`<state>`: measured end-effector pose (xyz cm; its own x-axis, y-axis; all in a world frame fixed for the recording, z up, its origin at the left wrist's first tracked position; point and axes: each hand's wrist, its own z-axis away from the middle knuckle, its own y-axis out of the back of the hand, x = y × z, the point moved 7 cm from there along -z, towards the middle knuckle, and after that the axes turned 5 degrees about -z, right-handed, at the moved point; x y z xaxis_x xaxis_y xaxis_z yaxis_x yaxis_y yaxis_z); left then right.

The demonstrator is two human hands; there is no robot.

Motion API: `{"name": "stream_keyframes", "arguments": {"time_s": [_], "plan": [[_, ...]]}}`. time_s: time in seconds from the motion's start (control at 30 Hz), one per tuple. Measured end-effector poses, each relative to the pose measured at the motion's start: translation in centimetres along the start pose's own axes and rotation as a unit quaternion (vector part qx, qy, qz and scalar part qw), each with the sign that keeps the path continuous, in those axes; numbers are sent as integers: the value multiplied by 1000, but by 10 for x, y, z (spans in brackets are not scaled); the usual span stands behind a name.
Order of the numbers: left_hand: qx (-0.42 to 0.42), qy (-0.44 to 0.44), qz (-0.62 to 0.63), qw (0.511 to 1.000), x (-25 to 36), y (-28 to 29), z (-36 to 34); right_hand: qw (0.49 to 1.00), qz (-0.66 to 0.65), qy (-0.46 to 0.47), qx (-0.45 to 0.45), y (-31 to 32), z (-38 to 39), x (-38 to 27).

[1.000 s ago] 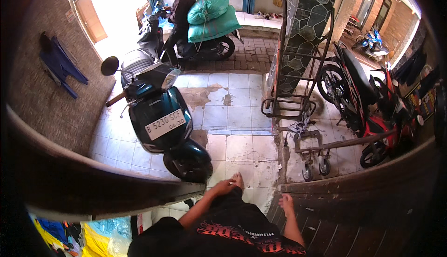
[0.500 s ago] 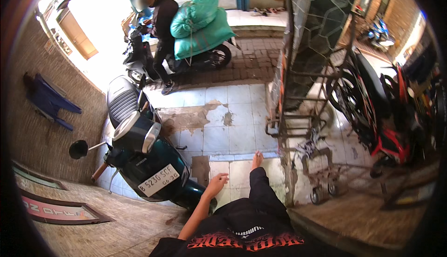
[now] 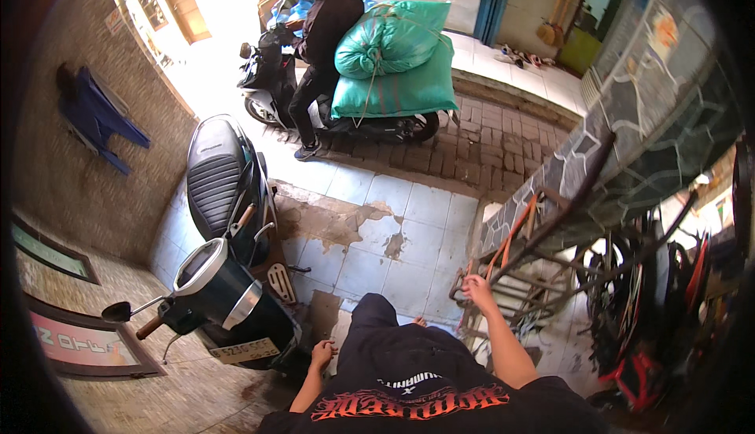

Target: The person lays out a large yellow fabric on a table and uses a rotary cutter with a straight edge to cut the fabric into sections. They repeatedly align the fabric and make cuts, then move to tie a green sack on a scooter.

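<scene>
My left hand (image 3: 323, 353) hangs low beside the front of a dark green scooter (image 3: 259, 308), its fingers loosely bent and apart, with nothing seen in them. On the other side, my right hand (image 3: 476, 288) is raised in front of me, fingers half curled and holding nothing I can see. It overlaps the edge of a rusty metal hand cart (image 3: 543, 281) in the picture; whether it touches the cart I cannot tell. An orange cord (image 3: 513, 236) hangs on the cart just beyond that hand.
A helmeted person (image 3: 330, 29) sits on a motorbike (image 3: 393, 126) loaded with green sacks (image 3: 393, 80) ahead. Worn blue tiles (image 3: 354, 265) lead to a brick lane (image 3: 491, 139). A stone-clad pillar (image 3: 605, 139) and parked motorbikes (image 3: 641, 379) stand right; a brown wall (image 3: 47, 151) left.
My right hand has come into view beside the cart. My left hand has dropped back toward me. The view has turned and moved forward; the sacks and cart look closer, and the other leg is forward.
</scene>
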<state>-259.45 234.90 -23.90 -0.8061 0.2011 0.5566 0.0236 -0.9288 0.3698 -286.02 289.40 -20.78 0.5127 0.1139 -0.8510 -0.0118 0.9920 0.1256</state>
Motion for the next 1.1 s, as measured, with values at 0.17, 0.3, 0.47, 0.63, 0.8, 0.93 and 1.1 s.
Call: {"name": "stream_keyframes", "arguments": {"time_s": [0.17, 0.3, 0.47, 0.63, 0.8, 0.93, 1.1], "plan": [[-7, 15, -217, 976, 27, -19, -72, 991, 48, 75, -100, -109, -119, -166], [-67, 44, -287, 955, 88, -17, -180, 987, 29, 49, -148, -181, -202, -228], [16, -98, -383, 918, 284, 53, -380, 986, 58, 93, -126, -200, -302, -275], [52, -289, 94, 951, 593, 130, -417, 990, -49, 108, -69, -185, -366, -395], [85, -432, 84, 894, 865, 139, -376, 975, -113, 191, 18, -150, -452, -534], [86, -472, 7, 877, 978, 121, -353, 953, -63, 295, 18, -155, -544, -667], [93, -479, 24, 872, 1079, 108, -353, 911, 19, 413, -8, -204, -667, -812]]}}
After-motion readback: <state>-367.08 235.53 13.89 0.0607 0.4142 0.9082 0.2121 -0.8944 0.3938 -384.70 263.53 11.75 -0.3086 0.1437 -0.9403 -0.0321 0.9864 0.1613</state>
